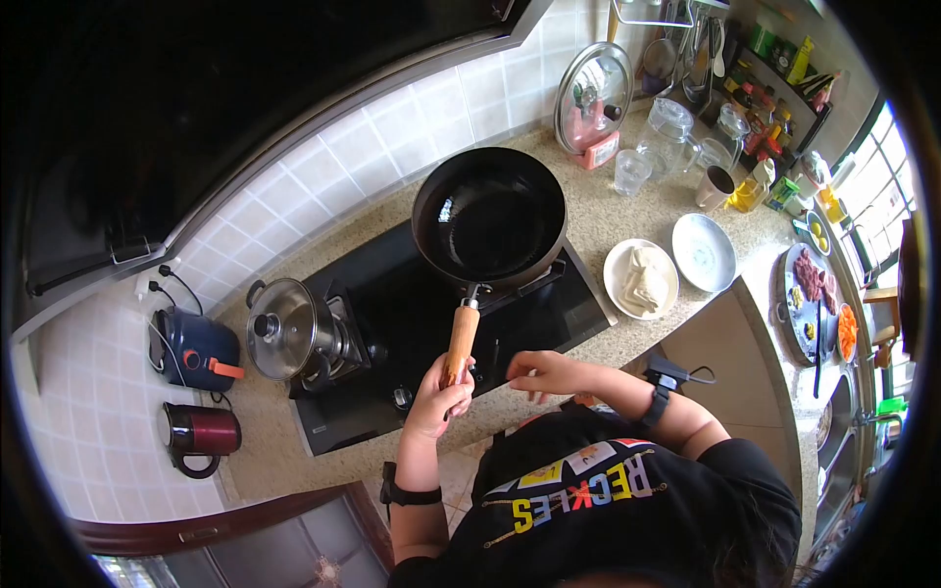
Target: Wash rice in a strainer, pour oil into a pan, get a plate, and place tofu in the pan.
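Note:
A black empty wok (490, 216) sits on the right burner of the black stove (392, 304). Its wooden handle (461, 338) points toward me. My left hand (441, 392) is closed around the end of that handle. My right hand (544, 372) hovers just right of it over the stove's front edge, fingers loosely curled and holding nothing. A dark band sits on each wrist.
A steel pot with a glass lid (284, 328) stands on the left burner. Right of the stove are a plate of white food (642, 279) and an empty plate (703, 252). A red kettle (201, 429) and a blue appliance (191, 348) stand at the left. Jugs and a glass (632, 171) stand behind.

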### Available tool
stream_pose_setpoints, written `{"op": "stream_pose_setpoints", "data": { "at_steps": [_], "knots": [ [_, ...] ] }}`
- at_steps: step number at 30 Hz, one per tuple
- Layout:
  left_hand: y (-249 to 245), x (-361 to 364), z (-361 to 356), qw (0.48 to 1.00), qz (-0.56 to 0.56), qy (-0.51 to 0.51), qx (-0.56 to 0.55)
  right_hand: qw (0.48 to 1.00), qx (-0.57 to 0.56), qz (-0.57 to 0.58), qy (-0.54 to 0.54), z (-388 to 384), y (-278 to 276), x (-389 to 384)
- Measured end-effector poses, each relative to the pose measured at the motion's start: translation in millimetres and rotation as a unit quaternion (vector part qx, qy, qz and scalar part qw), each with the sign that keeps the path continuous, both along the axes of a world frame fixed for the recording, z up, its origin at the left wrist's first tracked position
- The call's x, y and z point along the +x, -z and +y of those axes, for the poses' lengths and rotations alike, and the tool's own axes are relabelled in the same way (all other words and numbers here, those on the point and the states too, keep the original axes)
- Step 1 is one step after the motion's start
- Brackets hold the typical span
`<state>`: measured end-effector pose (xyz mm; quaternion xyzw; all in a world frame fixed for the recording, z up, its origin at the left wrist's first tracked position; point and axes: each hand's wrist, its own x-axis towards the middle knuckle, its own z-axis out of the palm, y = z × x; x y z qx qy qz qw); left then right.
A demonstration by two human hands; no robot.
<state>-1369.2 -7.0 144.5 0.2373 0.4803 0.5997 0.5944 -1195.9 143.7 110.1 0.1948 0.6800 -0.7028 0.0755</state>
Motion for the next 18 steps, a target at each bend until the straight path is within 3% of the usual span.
{"op": "stream_pose_setpoints", "data": {
  "at_steps": [4,8,10,12,16,18],
  "knots": [
    [5.4,0.5,-3.3,0.992,-0.122,-0.010,0.007,0.985,-0.070,-0.156,-0.035,7.1,26.9,54.4],
    [23.9,10.0,-22.1,0.965,-0.234,-0.114,0.002,0.973,-0.068,-0.214,0.054,6.5,33.8,124.7],
    [63.8,5.8,-53.2,0.980,-0.183,-0.059,-0.051,0.942,-0.055,-0.317,0.096,6.2,61.0,169.7],
    [77.1,12.1,-85.3,0.986,-0.089,0.029,-0.141,0.917,-0.163,-0.341,0.129,-2.9,72.7,204.6],
    [100.9,55.2,-123.8,0.957,0.039,0.085,-0.276,0.904,-0.206,-0.315,0.205,-39.0,110.8,243.2],
    [122.6,77.0,-125.5,0.941,0.080,0.090,-0.316,0.948,-0.044,-0.248,0.197,-52.2,145.0,251.5]
  ]
}}
